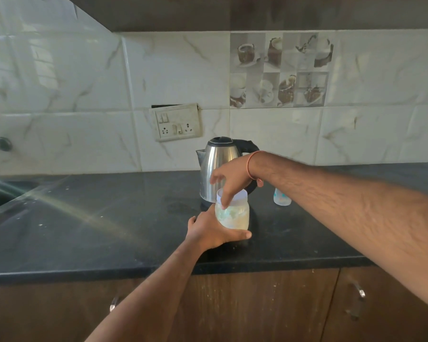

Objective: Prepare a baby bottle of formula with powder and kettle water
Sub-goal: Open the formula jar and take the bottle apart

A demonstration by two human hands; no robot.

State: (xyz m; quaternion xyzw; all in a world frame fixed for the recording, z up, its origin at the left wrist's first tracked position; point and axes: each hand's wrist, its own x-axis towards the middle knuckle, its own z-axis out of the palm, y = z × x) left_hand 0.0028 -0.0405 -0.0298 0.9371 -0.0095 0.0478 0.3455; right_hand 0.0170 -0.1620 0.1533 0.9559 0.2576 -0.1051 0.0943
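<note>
Head cam: I'm seeing one baby bottle standing upright on the black countertop, right in front of the one steel kettle, near the front edge. Left hand is wrapping the bottle's lower body, thumb lying across the front at the base, fingers curling round the far side. Right hand is coming down from above, fingertips curling over the white collar at the bottle's mouth and gripping it. Bottle is looking milky white inside; I can't tell the fill level. One translucent cap is sitting on the counter to the right of the kettle, partly hidden behind the right forearm, apart from the bottle. One switch and socket plate is showing on the tiled wall above the kettle. One sink at far left, two cabinet handles below the counter
</note>
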